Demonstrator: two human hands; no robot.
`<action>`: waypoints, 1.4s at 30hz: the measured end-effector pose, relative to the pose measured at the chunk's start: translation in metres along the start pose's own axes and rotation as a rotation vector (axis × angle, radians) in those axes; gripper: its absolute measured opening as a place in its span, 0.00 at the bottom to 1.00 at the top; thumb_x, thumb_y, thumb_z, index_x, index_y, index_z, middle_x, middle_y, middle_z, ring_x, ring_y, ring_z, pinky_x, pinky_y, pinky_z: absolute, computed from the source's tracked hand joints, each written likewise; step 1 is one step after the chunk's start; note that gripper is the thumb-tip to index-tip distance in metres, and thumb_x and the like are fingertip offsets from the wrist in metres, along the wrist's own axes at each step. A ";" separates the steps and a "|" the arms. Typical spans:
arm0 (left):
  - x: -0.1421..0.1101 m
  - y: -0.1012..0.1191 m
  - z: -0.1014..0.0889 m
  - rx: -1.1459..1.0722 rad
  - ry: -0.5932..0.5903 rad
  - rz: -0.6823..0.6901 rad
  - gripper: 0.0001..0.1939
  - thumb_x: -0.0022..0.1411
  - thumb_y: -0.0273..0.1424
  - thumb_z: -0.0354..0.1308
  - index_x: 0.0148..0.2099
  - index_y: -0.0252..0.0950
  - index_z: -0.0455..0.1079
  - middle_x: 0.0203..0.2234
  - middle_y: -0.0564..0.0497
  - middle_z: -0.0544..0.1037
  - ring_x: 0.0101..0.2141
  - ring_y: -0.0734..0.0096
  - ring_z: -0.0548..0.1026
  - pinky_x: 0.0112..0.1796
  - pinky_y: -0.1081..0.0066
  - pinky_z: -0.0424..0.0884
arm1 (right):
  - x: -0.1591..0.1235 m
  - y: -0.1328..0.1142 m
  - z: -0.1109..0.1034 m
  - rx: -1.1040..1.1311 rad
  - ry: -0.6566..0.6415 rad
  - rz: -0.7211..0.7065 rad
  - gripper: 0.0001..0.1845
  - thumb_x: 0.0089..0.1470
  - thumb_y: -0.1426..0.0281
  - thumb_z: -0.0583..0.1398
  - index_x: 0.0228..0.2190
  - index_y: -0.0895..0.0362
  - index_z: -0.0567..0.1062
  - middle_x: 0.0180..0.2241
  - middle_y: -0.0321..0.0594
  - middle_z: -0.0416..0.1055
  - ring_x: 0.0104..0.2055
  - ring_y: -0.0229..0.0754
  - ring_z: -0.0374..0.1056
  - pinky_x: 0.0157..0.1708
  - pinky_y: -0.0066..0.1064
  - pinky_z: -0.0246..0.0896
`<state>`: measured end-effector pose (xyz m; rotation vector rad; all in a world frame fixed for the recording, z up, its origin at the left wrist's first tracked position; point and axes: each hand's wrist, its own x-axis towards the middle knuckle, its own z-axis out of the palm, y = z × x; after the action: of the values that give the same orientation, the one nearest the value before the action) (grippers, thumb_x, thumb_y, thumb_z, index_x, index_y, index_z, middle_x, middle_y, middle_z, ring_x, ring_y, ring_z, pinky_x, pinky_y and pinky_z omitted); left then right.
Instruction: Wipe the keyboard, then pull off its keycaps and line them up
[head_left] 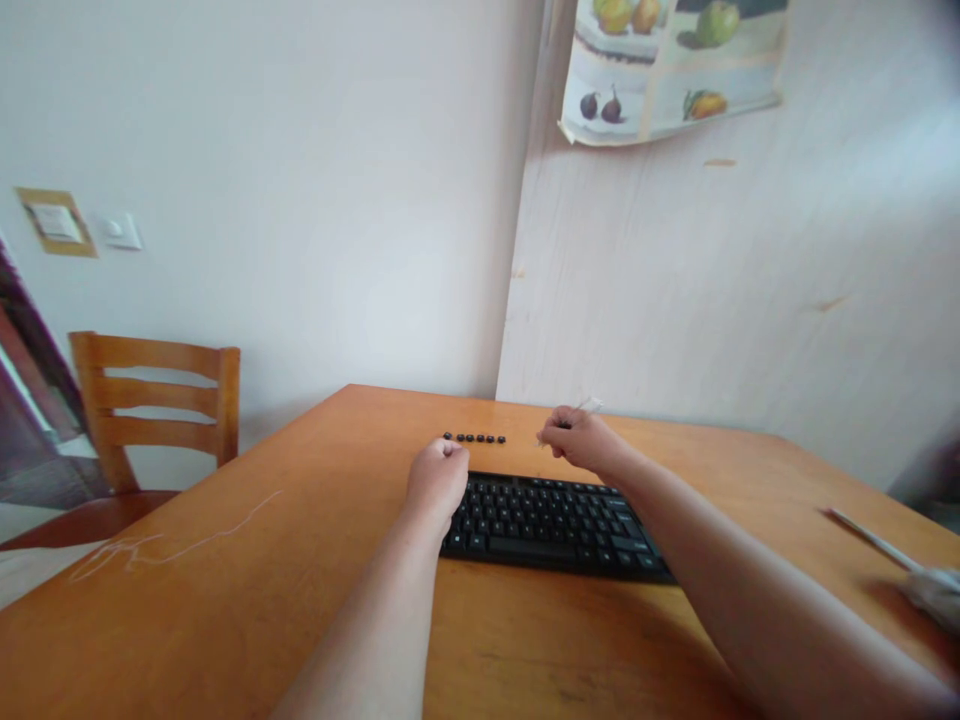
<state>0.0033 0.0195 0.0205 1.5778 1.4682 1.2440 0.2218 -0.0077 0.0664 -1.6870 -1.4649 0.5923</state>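
Observation:
A black keyboard [551, 525] lies on the orange wooden table [247, 570]. My left hand [436, 480] rests over the keyboard's far left corner, fingers curled closed; what it pinches is too small to name. A short row of several black keycaps [474, 438] lies on the table just beyond it. My right hand [581, 440] hovers past the keyboard's far edge, fingers pinched on a thin pale tool [587, 405] that sticks out to the upper right.
A wooden chair [154, 405] stands at the table's left side. A white stick-like object [874, 538] and a blurred pale thing [937, 590] lie at the right edge. Walls close behind the table; a fruit poster [675, 65] hangs above.

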 end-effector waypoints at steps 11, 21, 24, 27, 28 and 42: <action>0.000 0.000 0.000 0.023 -0.001 0.008 0.06 0.52 0.31 0.55 0.29 0.38 0.72 0.25 0.51 0.78 0.31 0.65 0.75 0.31 0.71 0.64 | -0.021 0.003 0.007 -0.096 -0.078 0.006 0.17 0.53 0.57 0.61 0.22 0.57 0.69 0.18 0.38 0.71 0.16 0.33 0.60 0.16 0.25 0.52; -0.001 0.002 -0.001 0.055 -0.004 0.011 0.06 0.52 0.31 0.55 0.29 0.38 0.73 0.26 0.51 0.79 0.32 0.65 0.75 0.32 0.71 0.64 | -0.020 0.009 0.012 -0.257 -0.060 -0.052 0.16 0.53 0.59 0.59 0.21 0.56 0.68 0.17 0.38 0.71 0.18 0.35 0.63 0.19 0.26 0.51; -0.001 0.000 -0.001 0.062 -0.003 0.018 0.06 0.52 0.31 0.55 0.28 0.38 0.72 0.26 0.52 0.78 0.31 0.66 0.75 0.32 0.71 0.63 | -0.020 0.007 0.014 -0.284 -0.055 -0.060 0.15 0.53 0.59 0.59 0.22 0.56 0.68 0.16 0.37 0.70 0.19 0.35 0.63 0.20 0.26 0.50; 0.000 -0.002 0.000 0.063 -0.008 0.033 0.06 0.52 0.31 0.54 0.29 0.38 0.72 0.25 0.52 0.78 0.31 0.66 0.75 0.32 0.72 0.63 | -0.022 0.005 0.015 -0.309 -0.054 -0.067 0.15 0.53 0.60 0.58 0.21 0.56 0.68 0.16 0.37 0.70 0.19 0.36 0.63 0.20 0.27 0.49; 0.000 -0.002 0.000 0.065 -0.011 0.038 0.07 0.52 0.31 0.54 0.29 0.38 0.72 0.25 0.52 0.78 0.31 0.66 0.75 0.32 0.72 0.63 | -0.023 0.004 0.015 -0.313 -0.058 -0.070 0.15 0.53 0.61 0.58 0.21 0.56 0.68 0.16 0.37 0.69 0.19 0.36 0.63 0.20 0.27 0.49; 0.000 -0.001 0.000 0.068 -0.022 0.040 0.06 0.51 0.31 0.54 0.29 0.37 0.72 0.26 0.51 0.78 0.30 0.66 0.74 0.32 0.72 0.63 | -0.027 0.008 0.027 -0.364 -0.003 -0.163 0.12 0.52 0.68 0.56 0.19 0.55 0.65 0.17 0.36 0.66 0.20 0.35 0.58 0.23 0.28 0.45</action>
<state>0.0033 0.0195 0.0191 1.6680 1.4858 1.2067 0.1990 -0.0260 0.0406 -1.8123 -1.7737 0.2488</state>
